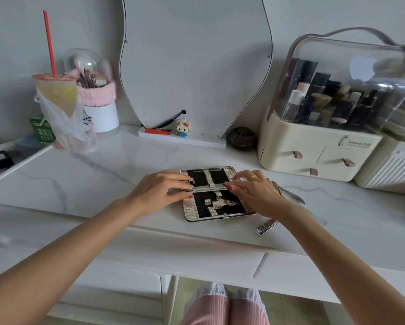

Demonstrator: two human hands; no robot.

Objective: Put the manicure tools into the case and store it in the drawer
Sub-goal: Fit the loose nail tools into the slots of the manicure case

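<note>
The manicure case (216, 208) lies open and flat on the marble tabletop, black inside with woven gold straps and a silver rim. My left hand (158, 192) grips its left edge at the hinge, thumb on the near half and fingers on the far half. My right hand (253, 192), with a gold ring, holds the right edge at the hinge the same way. A silver nail clipper (266, 227) lies right of the case near the table's front edge. Steel nippers (289, 192) lie behind my right hand, partly hidden. White drawer fronts (150, 246) run below the tabletop.
A wavy mirror (196, 66) leans at the back with a small figure and a lighter on its base. At the back left stand an iced drink in a bag (58, 102) and a brush holder (96, 95). A cosmetics organiser (325, 127) stands at the right.
</note>
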